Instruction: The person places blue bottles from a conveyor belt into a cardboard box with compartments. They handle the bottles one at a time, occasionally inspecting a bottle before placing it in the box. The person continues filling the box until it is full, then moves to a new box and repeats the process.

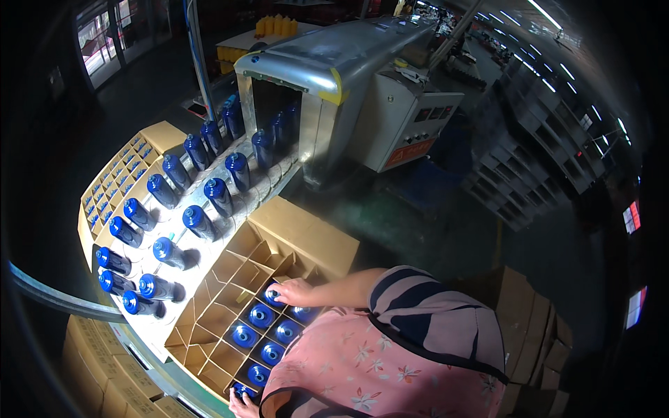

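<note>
A cardboard box [306, 233] with open flaps and a grid of dividers stands in front of me, with several glossy blue bottles [244, 336] upright in its cells. My right hand [293, 292] grips the top of a blue bottle [273, 297] in a cell near the middle of the box. At the lower edge of the view, my left hand [243, 405] has its fingers around another blue bottle [244, 391] in a near corner cell. The left palm is mostly hidden. Cells on the box's left side hold no bottles.
Several blue bottles [198, 221] stand on a brightly lit conveyor [209, 268] leading from a metal tunnel machine [300, 59]. A control cabinet [418, 118] adjoins it. Beyond the conveyor is another divided carton [164, 136] with bottles. Stacked cartons [104, 362] sit lower left.
</note>
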{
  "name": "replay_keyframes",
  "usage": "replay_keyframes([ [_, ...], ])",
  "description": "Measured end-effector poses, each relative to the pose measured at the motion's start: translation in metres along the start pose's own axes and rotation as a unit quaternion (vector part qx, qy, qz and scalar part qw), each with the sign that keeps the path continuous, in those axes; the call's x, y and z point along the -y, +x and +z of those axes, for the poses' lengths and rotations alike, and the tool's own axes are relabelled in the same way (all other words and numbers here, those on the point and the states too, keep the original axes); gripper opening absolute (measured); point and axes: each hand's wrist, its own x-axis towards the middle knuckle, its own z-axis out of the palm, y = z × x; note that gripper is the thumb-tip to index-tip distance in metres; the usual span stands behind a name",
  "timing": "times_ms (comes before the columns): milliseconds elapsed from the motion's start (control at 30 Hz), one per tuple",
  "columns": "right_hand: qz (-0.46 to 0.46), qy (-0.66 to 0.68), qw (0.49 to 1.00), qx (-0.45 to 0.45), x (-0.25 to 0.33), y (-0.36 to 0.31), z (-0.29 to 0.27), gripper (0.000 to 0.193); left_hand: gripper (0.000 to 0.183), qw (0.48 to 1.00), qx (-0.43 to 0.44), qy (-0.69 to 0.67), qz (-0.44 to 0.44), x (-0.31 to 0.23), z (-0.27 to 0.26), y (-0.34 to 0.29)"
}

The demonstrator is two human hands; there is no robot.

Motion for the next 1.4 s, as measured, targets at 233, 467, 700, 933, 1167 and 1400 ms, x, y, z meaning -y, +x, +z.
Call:
replay_keyframes([
  [233, -0.003, -0.006, 1.000, 0.004, 0.004, -0.005, 0.003, 0.036, 0.057, 0.996, 0.034, 0.015, -0.086, -0.016, -0.004, 0.006],
  [467, -0.012, -0.017, 1.000, -0.009, -0.006, -0.002, 0.000, 0.038, 0.053, 0.998, -0.001, 0.050, -0.033, 0.005, 0.022, -0.009],
  [700, -0.014, -0.036, 0.999, 0.025, -0.003, -0.003, -0.018, 0.038, 0.040, 0.894, 0.040, 0.015, -0.447, 0.007, 0.073, -0.067],
  [933, 0.030, 0.246, 0.967, 0.058, -0.023, 0.009, -0.014, 0.045, 0.038, 0.834, -0.107, -0.270, -0.469, 0.017, 0.091, -0.093],
  [1167, 0.101, -0.053, 0.967, -0.230, -0.083, 0.023, -0.090, 0.066, 0.033, 0.762, -0.244, -0.362, -0.479, 0.030, 0.051, -0.082],
  [1400, 0.173, 0.100, 0.978, -0.058, -0.119, 0.030, -0.048, 0.052, 0.037, 0.793, -0.185, -0.360, -0.456, 0.030, -0.054, 0.032],
])
